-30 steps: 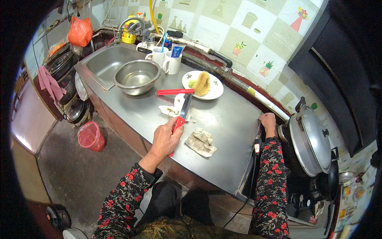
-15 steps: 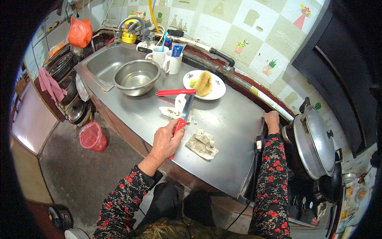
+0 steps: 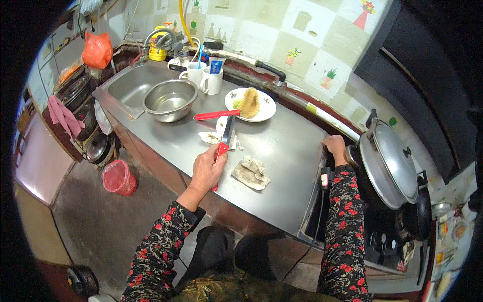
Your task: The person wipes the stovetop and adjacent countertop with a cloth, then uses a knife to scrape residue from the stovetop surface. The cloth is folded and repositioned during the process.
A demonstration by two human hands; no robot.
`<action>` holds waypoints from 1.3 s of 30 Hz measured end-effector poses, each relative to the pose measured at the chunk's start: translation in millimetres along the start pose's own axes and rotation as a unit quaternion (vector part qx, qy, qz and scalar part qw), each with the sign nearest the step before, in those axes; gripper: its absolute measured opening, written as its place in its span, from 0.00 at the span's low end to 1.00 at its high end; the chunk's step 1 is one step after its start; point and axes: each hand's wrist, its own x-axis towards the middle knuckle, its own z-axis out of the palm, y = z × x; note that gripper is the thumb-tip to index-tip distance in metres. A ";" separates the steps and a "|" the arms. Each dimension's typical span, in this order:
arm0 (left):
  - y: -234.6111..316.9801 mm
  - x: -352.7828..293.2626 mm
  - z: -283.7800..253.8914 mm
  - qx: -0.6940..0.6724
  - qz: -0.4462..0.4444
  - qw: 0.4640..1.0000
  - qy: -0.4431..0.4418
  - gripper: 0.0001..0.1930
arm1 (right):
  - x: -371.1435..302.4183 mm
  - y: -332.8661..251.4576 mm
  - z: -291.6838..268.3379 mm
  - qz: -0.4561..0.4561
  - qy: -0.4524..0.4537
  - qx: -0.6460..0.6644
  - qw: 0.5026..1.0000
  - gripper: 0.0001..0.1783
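My left hand grips the red handle of a knife whose dark blade points away over pale scraps on the steel counter. A crumpled dirty cloth lies just right of that hand. My right hand rests on the counter's right edge beside the stove, holding nothing that I can see. Beyond the knife lies a red-handled tool, and a white plate carries a brownish lump of food.
A steel bowl sits by the sink. Two white mugs stand behind it. A lidded pot sits on the stove at right. A red bucket stands on the floor, and an orange bag hangs at far left.
My left hand with the knife has barely shifted along the counter. My right hand stays on the counter edge.
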 end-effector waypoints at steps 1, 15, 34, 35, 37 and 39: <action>-0.6 0.1 0.3 0.008 0.009 1.000 0.002 0.19 | -0.7 1.5 2.7 -0.018 -0.026 0.012 0.999 0.12; -6.6 0.4 4.3 0.046 0.015 0.998 0.028 0.18 | -122.7 -83.7 -74.8 0.165 -0.109 0.256 0.946 0.09; -8.2 1.3 5.5 0.087 0.016 0.996 0.031 0.17 | -156.0 -104.1 -86.4 0.117 -0.128 0.227 0.959 0.12; -8.8 1.6 6.0 0.085 0.021 0.996 0.036 0.17 | -152.5 -101.2 -83.5 0.128 -0.124 0.316 0.932 0.13; -9.1 2.0 7.0 0.076 0.028 0.996 0.044 0.17 | -144.4 -97.2 -82.4 0.210 -0.126 0.483 0.840 0.16; -8.7 1.4 7.4 0.066 0.025 0.997 0.045 0.18 | -136.2 -95.4 -84.4 0.218 -0.119 0.513 0.822 0.15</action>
